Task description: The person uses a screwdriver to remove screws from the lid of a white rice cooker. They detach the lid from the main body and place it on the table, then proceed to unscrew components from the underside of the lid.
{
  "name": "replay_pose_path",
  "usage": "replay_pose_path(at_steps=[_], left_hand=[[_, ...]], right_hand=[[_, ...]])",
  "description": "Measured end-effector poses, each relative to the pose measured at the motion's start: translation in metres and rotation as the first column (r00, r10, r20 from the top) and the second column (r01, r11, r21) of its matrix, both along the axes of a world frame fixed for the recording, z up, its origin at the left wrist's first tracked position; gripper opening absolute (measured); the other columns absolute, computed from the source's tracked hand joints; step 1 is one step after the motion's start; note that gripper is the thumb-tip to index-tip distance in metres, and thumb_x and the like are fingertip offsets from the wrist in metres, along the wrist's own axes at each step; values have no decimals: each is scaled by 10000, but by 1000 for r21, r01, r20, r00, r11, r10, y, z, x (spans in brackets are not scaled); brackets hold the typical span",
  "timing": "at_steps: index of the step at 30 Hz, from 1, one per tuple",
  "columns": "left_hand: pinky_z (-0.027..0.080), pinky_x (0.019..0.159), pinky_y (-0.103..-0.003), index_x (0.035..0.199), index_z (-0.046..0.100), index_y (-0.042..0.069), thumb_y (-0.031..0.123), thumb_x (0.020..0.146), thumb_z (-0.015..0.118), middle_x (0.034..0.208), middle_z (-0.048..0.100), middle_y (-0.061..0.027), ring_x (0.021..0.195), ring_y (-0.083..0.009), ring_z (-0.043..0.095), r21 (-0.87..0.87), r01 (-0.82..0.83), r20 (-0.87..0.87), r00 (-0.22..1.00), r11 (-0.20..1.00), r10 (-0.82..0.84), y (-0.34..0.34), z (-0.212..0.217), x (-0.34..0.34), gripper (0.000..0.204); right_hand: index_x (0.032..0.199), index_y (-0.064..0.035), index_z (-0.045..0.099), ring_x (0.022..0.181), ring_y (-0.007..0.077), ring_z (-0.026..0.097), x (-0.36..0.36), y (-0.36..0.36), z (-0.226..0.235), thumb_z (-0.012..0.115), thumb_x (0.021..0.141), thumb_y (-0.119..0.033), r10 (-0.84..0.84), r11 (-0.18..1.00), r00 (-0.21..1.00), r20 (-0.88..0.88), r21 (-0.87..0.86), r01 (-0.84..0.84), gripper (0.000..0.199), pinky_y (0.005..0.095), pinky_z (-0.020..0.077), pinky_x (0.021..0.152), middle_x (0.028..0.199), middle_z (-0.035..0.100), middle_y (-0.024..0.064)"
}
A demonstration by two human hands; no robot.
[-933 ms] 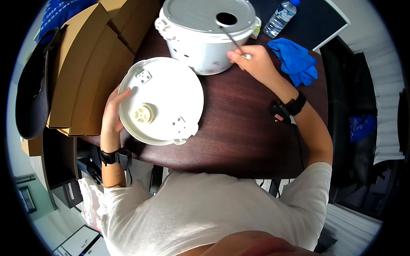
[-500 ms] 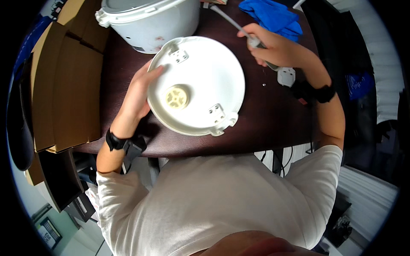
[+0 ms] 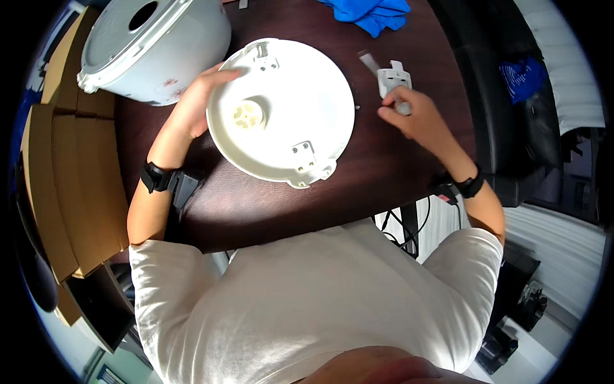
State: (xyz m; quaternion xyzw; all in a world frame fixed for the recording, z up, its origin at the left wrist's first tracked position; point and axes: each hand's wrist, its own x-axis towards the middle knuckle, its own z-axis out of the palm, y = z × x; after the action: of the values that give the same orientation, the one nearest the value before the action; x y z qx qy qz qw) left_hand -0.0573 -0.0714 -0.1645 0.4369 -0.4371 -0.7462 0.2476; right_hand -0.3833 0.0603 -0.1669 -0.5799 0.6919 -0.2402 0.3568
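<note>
With my left hand [image 3: 198,105] I grip the left rim of a round white plastic lid [image 3: 307,96], thumb over its edge. The lid's inner side faces up, showing a cream round knob-like piece [image 3: 248,116] and two hinge-like fittings near the rim. My right hand [image 3: 412,115] is closed round a screwdriver handle [image 3: 403,108]. A blurred length of its shaft [image 3: 369,63] shows beyond a small white plastic part [image 3: 394,80] just past my fingertips. Whether my fingers touch that part I cannot tell. A tiny screw-like piece [image 3: 357,107] lies beside the lid.
A large white pot-like housing [image 3: 185,57] with a round hole in its top stands at the back left. Cardboard boxes [image 3: 93,185] line the left side. A blue cloth [image 3: 371,14] lies at the back of the dark table [image 3: 275,211]. A black chair [image 3: 511,77] is at right.
My right hand has drawn nearer me with the screwdriver, from past the white part to just before it. The view has shifted; my left hand keeps its hold on the lid.
</note>
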Motion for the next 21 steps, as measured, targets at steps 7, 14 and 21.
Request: replay_pose_path(at_steps=[7, 14, 21], left_hand=[[503, 884, -316, 1262, 482, -35, 156, 837, 569, 1129, 603, -148, 1001, -212, 618, 111, 14, -125, 992, 994, 0, -7, -26, 18, 475], [506, 859, -304, 1224, 519, -26, 186, 826, 577, 1081, 620, -136, 958, -202, 627, 117, -10, -108, 994, 993, 22, -7, -28, 19, 455], [514, 835, -299, 1162, 544, -12, 202, 821, 565, 1040, 621, -131, 925, -200, 630, 121, -61, -79, 994, 991, 71, -5, -25, 16, 403]], right_hand=[[858, -8, 604, 630, 321, 616, 32, -12, -37, 654, 803, -164, 145, 954, 982, -120, -246, -171, 173, 383, 465, 598, 732, 635, 159], [830, -4, 601, 615, 318, 613, 20, -13, -36, 614, 824, -142, 132, 962, 972, -194, -210, -173, 139, 375, 471, 587, 696, 621, 168], [860, -48, 602, 491, 83, 547, -28, -22, -16, 587, 846, -104, -167, 986, 982, 84, 31, 165, 59, 234, 411, 420, 658, 575, 37]])
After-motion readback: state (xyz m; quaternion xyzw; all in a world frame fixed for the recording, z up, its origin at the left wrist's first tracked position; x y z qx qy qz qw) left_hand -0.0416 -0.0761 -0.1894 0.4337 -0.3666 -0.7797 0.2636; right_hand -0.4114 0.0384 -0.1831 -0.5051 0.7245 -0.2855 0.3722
